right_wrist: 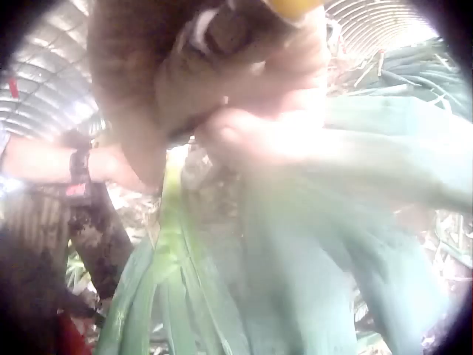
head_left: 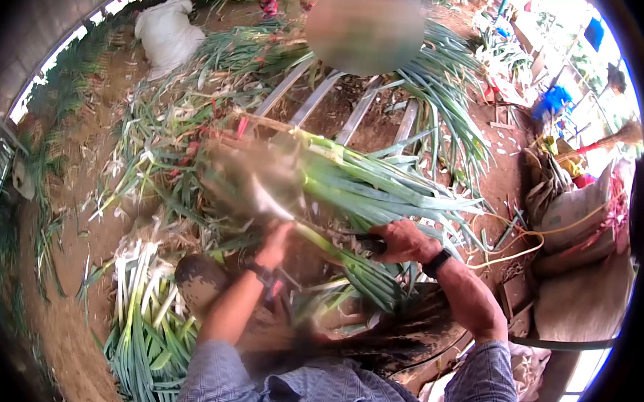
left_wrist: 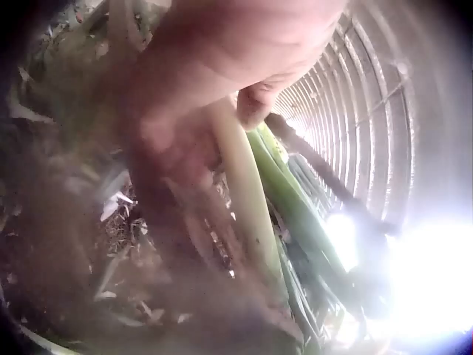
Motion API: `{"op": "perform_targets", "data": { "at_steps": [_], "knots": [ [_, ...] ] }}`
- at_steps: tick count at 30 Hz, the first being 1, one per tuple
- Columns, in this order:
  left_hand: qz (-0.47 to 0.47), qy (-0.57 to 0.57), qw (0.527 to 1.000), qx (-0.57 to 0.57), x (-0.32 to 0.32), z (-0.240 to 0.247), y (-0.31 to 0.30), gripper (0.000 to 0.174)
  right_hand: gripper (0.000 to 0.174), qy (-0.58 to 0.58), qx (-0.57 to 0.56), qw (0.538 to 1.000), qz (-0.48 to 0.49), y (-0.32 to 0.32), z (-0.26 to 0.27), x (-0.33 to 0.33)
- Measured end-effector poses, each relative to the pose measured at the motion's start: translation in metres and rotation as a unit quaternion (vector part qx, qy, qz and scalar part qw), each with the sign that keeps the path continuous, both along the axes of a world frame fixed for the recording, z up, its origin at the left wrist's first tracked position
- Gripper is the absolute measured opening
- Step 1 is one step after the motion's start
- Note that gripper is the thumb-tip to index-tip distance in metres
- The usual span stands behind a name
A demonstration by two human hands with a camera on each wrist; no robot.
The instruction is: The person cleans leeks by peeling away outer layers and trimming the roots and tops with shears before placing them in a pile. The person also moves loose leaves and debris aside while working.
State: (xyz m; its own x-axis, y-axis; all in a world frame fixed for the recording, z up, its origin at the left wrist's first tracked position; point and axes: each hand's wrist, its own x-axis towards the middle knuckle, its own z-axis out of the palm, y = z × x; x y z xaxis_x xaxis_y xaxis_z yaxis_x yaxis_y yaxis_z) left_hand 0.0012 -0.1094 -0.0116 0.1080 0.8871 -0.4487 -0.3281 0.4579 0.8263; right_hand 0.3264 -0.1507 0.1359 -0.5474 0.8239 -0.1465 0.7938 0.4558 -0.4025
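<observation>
In the head view my left hand (head_left: 275,241) grips a long green onion (head_left: 316,237), its blurred white end up left and its leaves (head_left: 372,282) down right. The left wrist view shows fingers (left_wrist: 194,151) curled round its pale stalk (left_wrist: 247,188). My right hand (head_left: 406,242) holds a dark tool (head_left: 365,241) over the stalk's green part; its exact shape is unclear. In the right wrist view the curled hand (right_wrist: 244,89) is above the leaves (right_wrist: 174,288). Behind both hands lies a bundle of green onions (head_left: 381,182).
Metal slats (head_left: 316,99) stand beyond the bundle. Another onion pile (head_left: 148,330) lies at lower left, a white sack (head_left: 169,36) at upper left, stuffed sacks (head_left: 581,265) at right. A yellow cord (head_left: 505,253) curves near my right arm. Loose leaves litter the soil.
</observation>
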Motion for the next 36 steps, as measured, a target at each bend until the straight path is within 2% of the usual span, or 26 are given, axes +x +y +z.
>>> {"op": "perform_targets", "data": {
  "at_steps": [3, 4, 8, 11, 12, 15, 18, 21, 22, 26, 29, 30, 31, 33, 35, 36],
  "knots": [
    [0.050, -0.078, 0.995, -0.039, -0.008, -0.009, 0.010, 0.032, 0.048, -0.013, -0.030, 0.999, -0.020, -0.002, 0.002, -0.009],
    [0.059, -0.103, 0.993, -0.018, -0.006, 0.011, 0.009, 0.032, 0.047, -0.054, -0.030, 0.997, -0.041, -0.001, 0.013, -0.015],
    [0.031, -0.072, 0.996, 0.038, -0.014, 0.015, 0.016, 0.027, 0.046, 0.007, 0.062, 0.996, -0.056, 0.002, 0.005, -0.026],
    [-0.046, -0.023, 0.992, 0.114, -0.010, 0.025, 0.014, 0.024, 0.046, 0.039, 0.093, 0.994, -0.047, 0.005, 0.013, -0.040],
    [-0.040, -0.032, 0.992, 0.117, -0.008, 0.028, 0.012, 0.021, 0.045, 0.004, 0.069, 0.996, -0.054, 0.008, 0.015, -0.045],
    [-0.027, -0.035, 0.994, 0.102, -0.015, 0.032, 0.011, 0.021, 0.044, 0.063, 0.134, 0.987, -0.057, 0.012, 0.012, -0.048],
    [-0.026, -0.022, 0.994, 0.099, -0.029, -0.009, 0.023, 0.021, 0.044, 0.092, 0.110, 0.987, -0.076, 0.016, 0.026, -0.052],
    [-0.016, -0.045, 0.995, 0.087, -0.028, -0.015, 0.023, 0.021, 0.045, 0.049, 0.114, 0.990, -0.064, 0.020, 0.011, -0.054],
    [-0.010, -0.052, 0.996, 0.077, -0.027, -0.010, 0.021, 0.021, 0.046, 0.008, 0.099, 0.992, -0.079, 0.023, 0.011, -0.055],
    [-0.011, -0.043, 0.996, 0.073, -0.014, 0.000, 0.016, 0.023, 0.045, 0.064, 0.135, 0.988, -0.030, 0.022, 0.020, -0.054],
    [-0.046, -0.006, 0.997, 0.067, -0.009, 0.007, 0.015, 0.024, 0.047, 0.043, 0.109, 0.991, -0.068, 0.024, 0.017, -0.045],
    [0.030, -0.028, 0.996, 0.081, -0.003, 0.009, 0.015, 0.026, 0.048, 0.043, 0.104, 0.991, -0.077, 0.022, 0.017, -0.043],
    [0.051, -0.069, 0.994, 0.062, 0.002, 0.050, 0.005, 0.031, 0.049, 0.041, 0.098, 0.991, -0.083, 0.019, 0.019, -0.042],
    [0.103, -0.027, 0.987, 0.121, -0.017, 0.039, 0.024, 0.041, 0.050, 0.022, 0.068, 0.996, -0.059, 0.016, 0.014, -0.036],
    [0.205, -0.078, 0.966, 0.137, -0.028, 0.042, 0.038, 0.048, 0.050, -0.008, 0.022, 1.000, -0.001, 0.014, 0.013, -0.031],
    [0.161, -0.147, 0.973, 0.074, -0.040, 0.054, 0.036, 0.051, 0.050, 0.061, 0.041, 0.996, 0.043, 0.006, 0.024, -0.029]
  ]
}}
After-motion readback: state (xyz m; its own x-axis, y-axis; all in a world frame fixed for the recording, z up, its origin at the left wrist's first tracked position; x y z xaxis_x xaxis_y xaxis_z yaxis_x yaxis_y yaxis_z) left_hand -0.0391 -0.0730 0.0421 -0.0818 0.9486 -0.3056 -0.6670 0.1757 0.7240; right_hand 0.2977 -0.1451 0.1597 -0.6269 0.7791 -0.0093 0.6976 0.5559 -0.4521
